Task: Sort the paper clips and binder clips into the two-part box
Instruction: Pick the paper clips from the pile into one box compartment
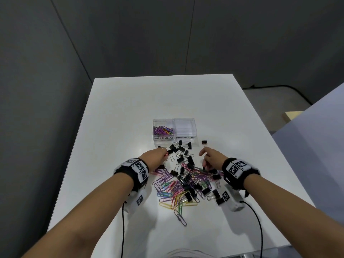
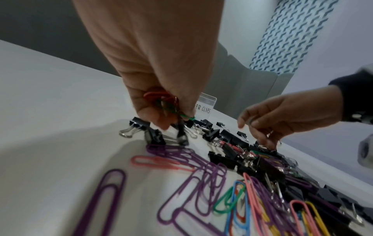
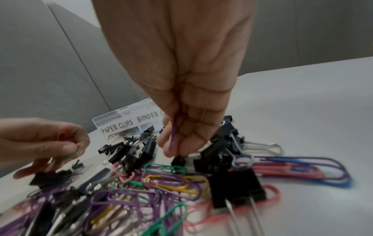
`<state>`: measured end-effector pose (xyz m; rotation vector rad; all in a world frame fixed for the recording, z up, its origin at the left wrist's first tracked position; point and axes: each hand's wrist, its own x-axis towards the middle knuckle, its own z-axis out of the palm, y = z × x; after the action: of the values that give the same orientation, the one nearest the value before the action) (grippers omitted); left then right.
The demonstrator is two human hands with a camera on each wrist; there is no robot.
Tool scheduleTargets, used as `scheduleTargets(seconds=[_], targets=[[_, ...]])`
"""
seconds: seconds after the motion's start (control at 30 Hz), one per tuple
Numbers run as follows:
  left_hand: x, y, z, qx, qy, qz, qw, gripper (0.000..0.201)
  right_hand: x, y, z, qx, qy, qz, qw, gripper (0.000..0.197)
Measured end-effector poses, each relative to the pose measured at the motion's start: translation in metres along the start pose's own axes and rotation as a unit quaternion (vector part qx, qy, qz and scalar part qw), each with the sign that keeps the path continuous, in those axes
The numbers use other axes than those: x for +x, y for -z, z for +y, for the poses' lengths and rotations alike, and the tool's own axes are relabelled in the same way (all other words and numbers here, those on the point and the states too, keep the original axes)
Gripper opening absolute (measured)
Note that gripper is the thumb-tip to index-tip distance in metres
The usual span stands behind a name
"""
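The left hand (image 1: 156, 157) pinches a small bunch of red and green wire paper clips (image 2: 161, 102). The right hand (image 1: 211, 158) pinches one purple paper clip (image 3: 174, 135). Both hover over a mixed pile of coloured paper clips and black binder clips (image 1: 183, 180) mid-table (image 1: 115, 112). Beyond it stands the clear two-part plastic box (image 1: 174, 129), its left half holding paper clips.
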<state>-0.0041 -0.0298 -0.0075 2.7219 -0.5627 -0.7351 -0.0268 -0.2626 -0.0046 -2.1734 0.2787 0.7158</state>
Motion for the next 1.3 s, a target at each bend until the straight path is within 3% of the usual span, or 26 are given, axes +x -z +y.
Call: scheduleTargets(seconds=[0.2, 0.33, 0.43, 0.63, 0.87, 1.0, 1.1, 1.2, 1.3], targets=[[0.002, 0.006, 0.001, -0.006, 0.013, 0.017, 1.000, 0.025, -0.004, -0.004, -0.007, -0.153, 0.030, -0.006, 0.988, 0.027], [0.000, 0.013, -0.002, -0.031, 0.023, 0.013, 0.999, 0.030, -0.008, -0.009, -0.005, -0.338, 0.049, -0.040, 0.939, 0.034], [0.000, 0.014, -0.006, -0.069, 0.030, 0.011, 0.997, 0.031, -0.006, -0.012, -0.003, -0.373, 0.056, -0.035, 0.925, 0.031], [-0.003, 0.010, -0.008, -0.130, 0.024, 0.033, 0.991, 0.030, 0.000, -0.016, -0.004, -0.340, 0.065, -0.002, 0.938, 0.011], [-0.001, 0.006, -0.010, -0.174, 0.019, 0.047, 0.983, 0.025, 0.006, -0.010, -0.015, -0.254, 0.059, 0.032, 0.965, 0.006], [0.003, 0.005, -0.009, -0.237, 0.018, 0.056, 0.970, 0.015, 0.009, -0.011, -0.022, -0.189, 0.071, 0.048, 0.978, 0.023], [0.004, 0.007, -0.004, -0.265, 0.008, 0.068, 0.962, 0.015, 0.010, -0.014, -0.030, -0.132, 0.071, 0.043, 0.988, 0.021], [0.006, 0.006, 0.002, -0.260, -0.005, 0.071, 0.963, 0.016, 0.014, -0.017, -0.033, -0.072, 0.066, 0.039, 0.994, 0.038], [0.012, 0.004, 0.005, -0.250, -0.011, 0.081, 0.965, 0.020, 0.017, -0.020, -0.034, -0.053, 0.063, 0.042, 0.996, 0.040]])
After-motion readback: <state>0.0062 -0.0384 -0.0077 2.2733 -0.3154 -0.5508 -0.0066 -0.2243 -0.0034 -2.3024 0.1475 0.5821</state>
